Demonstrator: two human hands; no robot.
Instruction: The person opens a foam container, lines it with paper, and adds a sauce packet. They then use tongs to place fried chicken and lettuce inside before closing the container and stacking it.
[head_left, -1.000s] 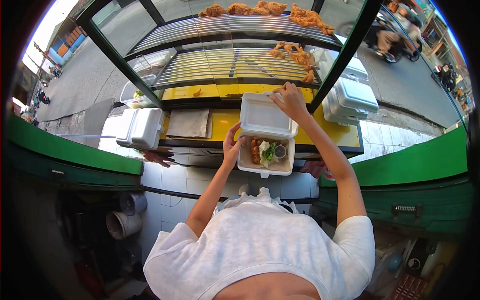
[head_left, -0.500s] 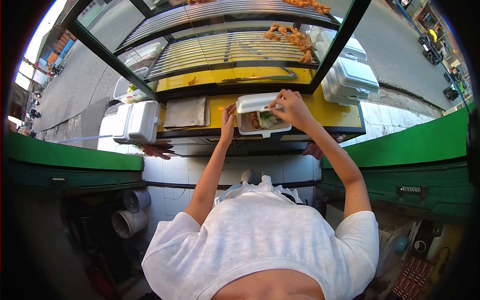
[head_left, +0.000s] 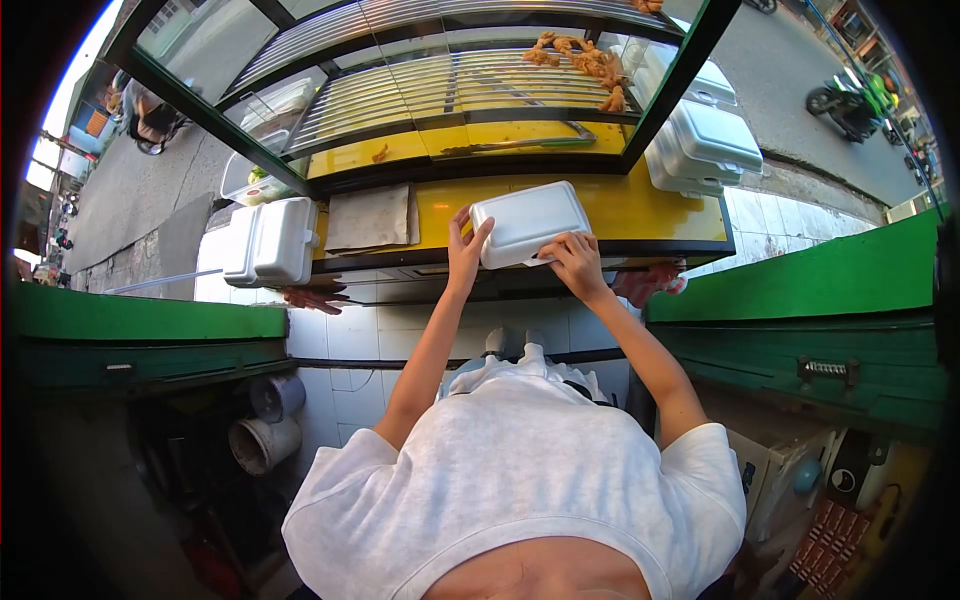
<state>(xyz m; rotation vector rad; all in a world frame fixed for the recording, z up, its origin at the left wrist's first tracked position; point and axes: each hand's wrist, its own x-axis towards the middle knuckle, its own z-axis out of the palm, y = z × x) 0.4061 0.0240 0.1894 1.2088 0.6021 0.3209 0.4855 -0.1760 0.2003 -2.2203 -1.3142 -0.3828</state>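
Lid now down, so food's hidden inside the box (head_left: 530,222) at the yellow counter's (head_left: 640,210) front edge, left hand (head_left: 465,250) gripping its left side, right hand (head_left: 572,262) curled on its front rim, w/ paper (head_left: 372,217), closed boxes (head_left: 272,240) left, glass case (head_left: 450,90) behind.
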